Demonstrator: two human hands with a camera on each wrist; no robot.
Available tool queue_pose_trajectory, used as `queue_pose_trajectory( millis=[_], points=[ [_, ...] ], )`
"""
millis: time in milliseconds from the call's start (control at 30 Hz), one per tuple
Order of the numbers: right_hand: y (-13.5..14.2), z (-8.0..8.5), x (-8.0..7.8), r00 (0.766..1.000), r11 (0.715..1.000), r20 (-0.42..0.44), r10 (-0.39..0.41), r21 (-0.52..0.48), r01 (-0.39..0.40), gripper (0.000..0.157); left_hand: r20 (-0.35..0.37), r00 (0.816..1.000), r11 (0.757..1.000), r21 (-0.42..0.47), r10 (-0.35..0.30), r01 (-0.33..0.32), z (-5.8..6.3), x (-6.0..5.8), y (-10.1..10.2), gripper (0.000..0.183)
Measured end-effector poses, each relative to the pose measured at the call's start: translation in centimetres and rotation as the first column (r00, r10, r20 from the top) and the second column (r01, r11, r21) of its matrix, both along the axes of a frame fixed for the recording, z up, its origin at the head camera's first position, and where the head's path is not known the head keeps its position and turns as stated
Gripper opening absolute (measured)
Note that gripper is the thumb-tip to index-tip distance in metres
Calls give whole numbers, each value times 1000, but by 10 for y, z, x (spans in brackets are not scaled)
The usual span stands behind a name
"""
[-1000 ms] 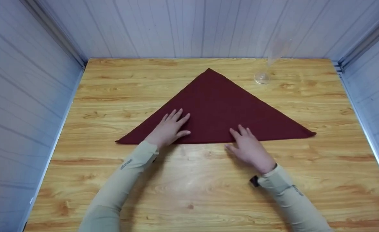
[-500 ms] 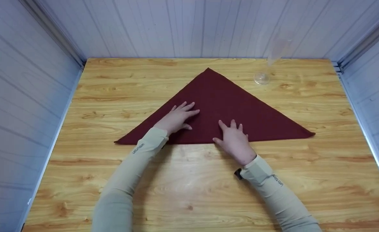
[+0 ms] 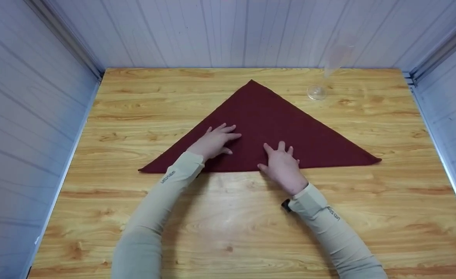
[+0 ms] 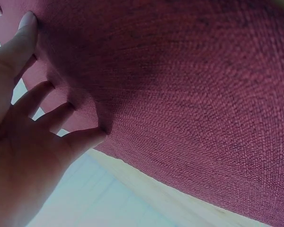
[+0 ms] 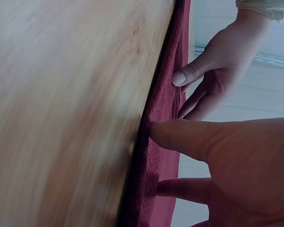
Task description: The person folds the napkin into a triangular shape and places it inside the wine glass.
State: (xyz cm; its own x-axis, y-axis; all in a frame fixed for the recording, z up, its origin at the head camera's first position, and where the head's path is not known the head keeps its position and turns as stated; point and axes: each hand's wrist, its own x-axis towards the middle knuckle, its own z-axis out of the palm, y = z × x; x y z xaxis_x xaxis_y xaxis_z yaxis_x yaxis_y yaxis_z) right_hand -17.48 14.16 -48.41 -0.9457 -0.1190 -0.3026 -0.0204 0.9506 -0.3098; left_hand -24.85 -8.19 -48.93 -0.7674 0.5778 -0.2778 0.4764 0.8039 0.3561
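Observation:
A dark red cloth napkin point(image 3: 274, 116), folded into a triangle, lies flat with its point toward the back wall and its long edge toward the person. On its left half rests my left hand point(image 3: 212, 142), fingers spread. In the left wrist view the fingertips point(image 4: 102, 132) of that hand touch the weave. My right hand point(image 3: 284, 168) lies over the long edge, right of the middle, its fingers spread on the cloth. The right wrist view shows its thumb point(image 5: 180, 137) right at the folded edge, with the left hand point(image 5: 222, 66) farther along.
A clear stemmed glass point(image 3: 316, 92) stands at the back right of the wooden table point(image 3: 228, 224), beyond the napkin. Pale panelled walls point(image 3: 228, 35) enclose the table at the back and both sides.
Both hands have slid closer together over the napkin, the left one rightward and slightly away, the right one leftward. Over the last half second they have hardly moved. The napkin keeps its shape.

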Motion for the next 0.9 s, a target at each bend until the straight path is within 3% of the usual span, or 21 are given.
queue_pose_trajectory(
  millis=[700,900],
  points=[
    [25,-6,-28,994,994,23,107,-22,-106,58,-144,990,999,-47,6,-13,-7,7,11,49],
    [37,-7,-45,988,986,16,155,-64,-153,56,-164,985,994,-106,-54,37,-5,6,12,47]
  ],
)
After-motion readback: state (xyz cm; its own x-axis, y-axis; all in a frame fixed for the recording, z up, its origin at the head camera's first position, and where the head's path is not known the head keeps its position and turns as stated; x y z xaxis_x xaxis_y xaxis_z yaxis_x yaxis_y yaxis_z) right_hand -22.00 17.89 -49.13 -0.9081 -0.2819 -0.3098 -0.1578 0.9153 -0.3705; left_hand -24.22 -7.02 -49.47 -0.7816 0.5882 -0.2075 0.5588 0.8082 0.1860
